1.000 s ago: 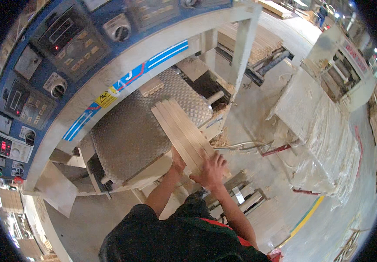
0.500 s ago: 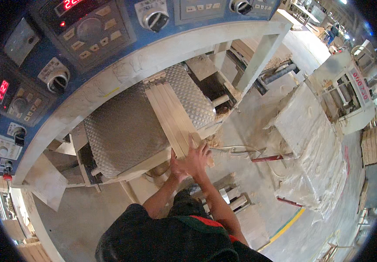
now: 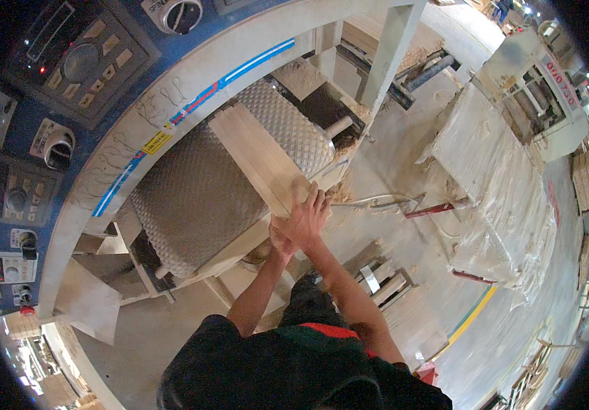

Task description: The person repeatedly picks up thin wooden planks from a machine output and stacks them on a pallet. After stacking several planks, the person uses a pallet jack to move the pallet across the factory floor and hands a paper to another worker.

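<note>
While boards (image 3: 257, 157) in hands (image 3: 306, 222), load (image 3: 475, 147) in plastic (image 3: 526, 246)

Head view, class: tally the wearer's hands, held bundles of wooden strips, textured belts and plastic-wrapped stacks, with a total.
Left hand and right hand: 2
Bundle of wooden strips: 1
Textured belt: 1
Plastic-wrapped stack: 1
Total: 5

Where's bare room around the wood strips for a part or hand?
Widest: textured belt left of the wood strips, below the striped beam. Narrower: belt right of them, bordered by the dark opening. Crowded: the strips' near end, where left hand and right hand are.
</note>
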`<move>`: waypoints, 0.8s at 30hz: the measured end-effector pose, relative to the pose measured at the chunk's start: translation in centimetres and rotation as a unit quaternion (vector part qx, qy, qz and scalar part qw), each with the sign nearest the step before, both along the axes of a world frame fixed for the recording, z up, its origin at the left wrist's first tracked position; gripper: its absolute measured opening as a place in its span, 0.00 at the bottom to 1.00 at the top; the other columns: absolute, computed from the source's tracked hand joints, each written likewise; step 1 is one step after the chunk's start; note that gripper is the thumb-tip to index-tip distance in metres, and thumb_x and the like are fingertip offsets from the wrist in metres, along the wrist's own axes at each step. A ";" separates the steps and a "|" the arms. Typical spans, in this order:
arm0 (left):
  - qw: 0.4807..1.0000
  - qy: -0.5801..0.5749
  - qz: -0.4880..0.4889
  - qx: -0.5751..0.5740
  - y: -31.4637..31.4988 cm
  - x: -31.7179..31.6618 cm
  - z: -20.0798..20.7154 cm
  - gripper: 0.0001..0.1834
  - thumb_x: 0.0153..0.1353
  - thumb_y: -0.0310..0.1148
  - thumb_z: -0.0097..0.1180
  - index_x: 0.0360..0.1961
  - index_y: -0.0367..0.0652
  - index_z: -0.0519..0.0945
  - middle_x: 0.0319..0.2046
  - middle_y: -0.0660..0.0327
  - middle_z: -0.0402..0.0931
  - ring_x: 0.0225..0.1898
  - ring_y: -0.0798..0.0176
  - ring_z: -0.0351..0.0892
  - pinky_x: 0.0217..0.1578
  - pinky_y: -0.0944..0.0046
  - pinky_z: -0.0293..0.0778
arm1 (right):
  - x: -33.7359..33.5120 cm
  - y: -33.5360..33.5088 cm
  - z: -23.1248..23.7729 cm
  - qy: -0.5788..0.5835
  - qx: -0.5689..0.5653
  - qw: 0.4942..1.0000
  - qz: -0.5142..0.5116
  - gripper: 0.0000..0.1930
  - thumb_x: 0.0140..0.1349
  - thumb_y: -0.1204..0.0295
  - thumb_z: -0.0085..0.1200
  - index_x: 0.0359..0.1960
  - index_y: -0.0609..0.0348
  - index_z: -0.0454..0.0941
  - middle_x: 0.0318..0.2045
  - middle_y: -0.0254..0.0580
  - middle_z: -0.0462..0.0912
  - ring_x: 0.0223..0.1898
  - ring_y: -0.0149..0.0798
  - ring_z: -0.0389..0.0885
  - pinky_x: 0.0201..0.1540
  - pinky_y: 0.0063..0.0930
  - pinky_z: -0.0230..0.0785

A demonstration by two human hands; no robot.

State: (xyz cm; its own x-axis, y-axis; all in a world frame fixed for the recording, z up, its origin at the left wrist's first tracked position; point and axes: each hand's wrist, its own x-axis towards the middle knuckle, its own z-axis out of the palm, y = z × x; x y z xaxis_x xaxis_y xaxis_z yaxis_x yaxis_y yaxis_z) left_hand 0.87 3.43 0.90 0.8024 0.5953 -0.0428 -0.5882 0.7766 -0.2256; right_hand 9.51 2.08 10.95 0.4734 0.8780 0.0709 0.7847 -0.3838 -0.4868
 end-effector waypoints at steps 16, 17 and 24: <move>0.986 0.016 -0.052 -0.158 -4.6 3.7 1.4 0.30 0.67 0.46 0.33 0.67 0.47 0.51 0.69 0.54 0.41 0.69 0.47 0.39 0.67 0.47 0.41 | -0.6 2.9 -0.1 0.025 0.016 1.000 0.001 0.51 0.35 0.48 0.64 0.65 0.49 0.55 0.62 0.67 0.51 0.63 0.63 0.51 0.60 0.63 0.44; 0.984 0.031 -0.070 -0.160 -5.3 4.1 1.0 0.28 0.67 0.45 0.31 0.66 0.47 0.52 0.69 0.54 0.41 0.69 0.47 0.40 0.67 0.47 0.42 | -0.2 2.5 0.0 0.024 0.027 0.999 -0.008 0.51 0.35 0.48 0.64 0.65 0.49 0.56 0.62 0.67 0.51 0.63 0.63 0.51 0.60 0.63 0.44; 0.974 0.074 -0.123 -0.173 -7.8 4.5 0.5 0.23 0.69 0.40 0.26 0.64 0.51 0.57 0.68 0.53 0.46 0.68 0.47 0.43 0.66 0.46 0.47 | -0.3 2.7 -1.7 0.037 0.034 0.999 -0.001 0.53 0.34 0.44 0.65 0.63 0.55 0.57 0.61 0.71 0.53 0.61 0.65 0.54 0.59 0.61 0.46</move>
State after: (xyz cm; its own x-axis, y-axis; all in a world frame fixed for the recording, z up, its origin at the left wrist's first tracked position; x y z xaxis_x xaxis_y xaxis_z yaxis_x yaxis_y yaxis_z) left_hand 5.35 -4.36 1.36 0.8890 0.3142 -0.3332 -0.4392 0.7910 -0.4259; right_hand 9.21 4.78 9.21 0.4813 0.8713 0.0958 0.7453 -0.3493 -0.5679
